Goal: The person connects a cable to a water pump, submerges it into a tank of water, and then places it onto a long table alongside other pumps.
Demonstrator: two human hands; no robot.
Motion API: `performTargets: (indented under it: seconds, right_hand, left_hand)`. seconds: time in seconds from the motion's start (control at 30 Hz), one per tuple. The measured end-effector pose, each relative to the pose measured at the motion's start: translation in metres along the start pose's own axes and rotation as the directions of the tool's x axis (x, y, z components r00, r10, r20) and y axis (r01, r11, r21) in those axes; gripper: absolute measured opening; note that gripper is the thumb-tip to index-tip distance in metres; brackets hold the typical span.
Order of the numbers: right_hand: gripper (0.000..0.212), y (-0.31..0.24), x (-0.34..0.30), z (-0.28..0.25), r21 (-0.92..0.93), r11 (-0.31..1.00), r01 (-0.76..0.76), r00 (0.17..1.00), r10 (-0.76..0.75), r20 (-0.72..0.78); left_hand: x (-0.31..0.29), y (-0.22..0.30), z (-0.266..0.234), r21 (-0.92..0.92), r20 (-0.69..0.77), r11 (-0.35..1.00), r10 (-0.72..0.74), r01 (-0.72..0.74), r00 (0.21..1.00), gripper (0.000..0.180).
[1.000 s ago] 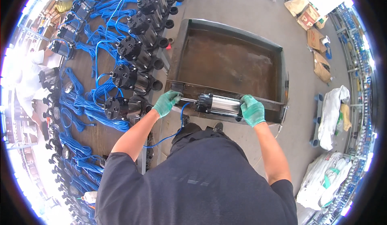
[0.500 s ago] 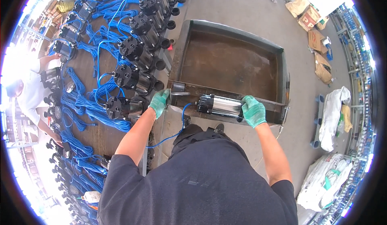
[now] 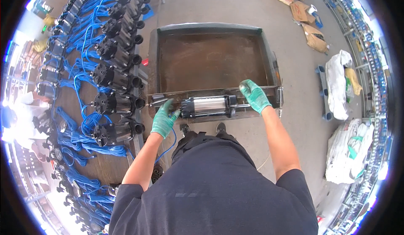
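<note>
A submersible pump (image 3: 210,105) with a shiny steel body and black ends lies on its side across the front ledge of a metal tank. My left hand (image 3: 163,119), in a green glove, is beside the pump's left end with thumb and fingers apart. Whether its fingertips touch the pump I cannot tell. My right hand (image 3: 255,96), gloved in green too, hovers above the thin metal rod (image 3: 243,106) at the pump's right end, its fingers stretched out and holding nothing. Just beyond my left hand sits a small dark metal cylinder (image 3: 158,97). A blue cable (image 3: 169,145) hangs below that hand.
Beyond the ledge is the shallow tank (image 3: 210,26) with a brown bottom. On my left, a bench carries rows of black-topped pumps (image 3: 113,103) and coiled blue cables (image 3: 105,149). White sacks (image 3: 339,85) and torn cardboard (image 3: 314,37) lie on the right-hand floor.
My right hand has come off the pump's right end. My left hand has left the metal bar and moved nearer the pump's left end. The whole view has shifted.
</note>
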State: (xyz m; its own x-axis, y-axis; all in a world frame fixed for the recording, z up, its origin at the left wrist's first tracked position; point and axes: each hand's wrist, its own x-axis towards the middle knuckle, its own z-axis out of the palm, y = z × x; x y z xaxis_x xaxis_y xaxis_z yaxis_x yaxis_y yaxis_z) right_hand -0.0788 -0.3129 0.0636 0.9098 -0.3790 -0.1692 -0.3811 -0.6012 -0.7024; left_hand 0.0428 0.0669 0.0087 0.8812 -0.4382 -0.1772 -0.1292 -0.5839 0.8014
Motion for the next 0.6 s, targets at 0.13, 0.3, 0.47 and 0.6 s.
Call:
performTargets:
  seconds: [0.13, 0.3, 0.47, 0.6]
  right_hand:
    - [0.056, 0.042, -0.010, -0.019, -0.385, 0.923, -0.016, 0.852, 0.214, 0.477]
    - [0.069, 0.065, -0.013, -0.007, -0.314, 0.947, -0.070, 0.759, 0.255, 0.600]
    - [0.042, 0.063, -0.026, 0.002, -0.551, 0.812, 0.194, 0.923, 0.039, 0.382]
    - [0.061, 0.062, -0.020, 0.005, -0.468, 0.877, 0.109, 0.900, 0.113, 0.422]
  left_hand:
    - [-0.004, 0.033, 0.016, 0.274, 0.133, 0.959, 0.030, -0.066, 0.991, 0.063]
    - [-0.013, 0.064, 0.023, 0.427, 0.096, 0.904, -0.078, 0.030, 0.992, 0.074]
    - [-0.013, 0.077, 0.025, 0.580, 0.104, 0.815, -0.065, -0.007, 0.992, 0.078]
    - [-0.012, 0.079, 0.026, 0.619, 0.111, 0.786, -0.078, -0.007, 0.991, 0.078]
